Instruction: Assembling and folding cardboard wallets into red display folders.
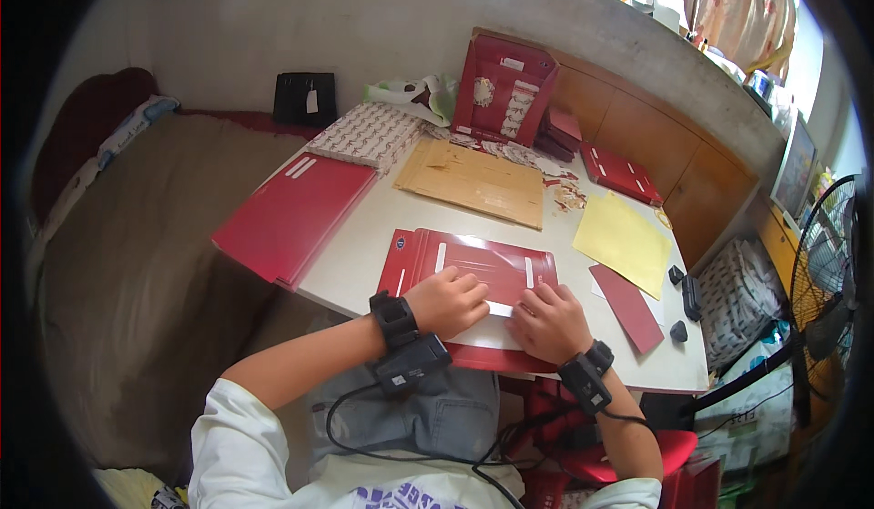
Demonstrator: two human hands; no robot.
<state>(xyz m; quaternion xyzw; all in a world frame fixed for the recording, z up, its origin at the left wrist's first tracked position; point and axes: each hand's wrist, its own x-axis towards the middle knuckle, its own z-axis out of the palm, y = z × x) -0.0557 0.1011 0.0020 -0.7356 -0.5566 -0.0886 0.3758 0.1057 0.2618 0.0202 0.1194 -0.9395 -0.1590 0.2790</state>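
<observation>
In front of me a flat red cardboard sheet [487, 263] with white strips lies on the near part of the table, its near edge toward me. My left hand [448, 301] rests on the near left part of it, fingers bent and close together. At the near right corner my right hand [553, 322] has its fingers curled over the edge. My thumbs are mostly hidden. Beneath, more red cardboard [482, 358] sticks out past the table's front edge. Dark devices with cables are strapped to both wrists.
A red board stack [305, 204] overhangs the table's left side. Beyond are a patterned stack [369, 134], brown cardboard [473, 181] and an upright red box [503, 86]. Yellow paper [624, 240], a dark red strip [628, 310] and small black objects [691, 298] lie right; a fan [824, 281] stands beyond.
</observation>
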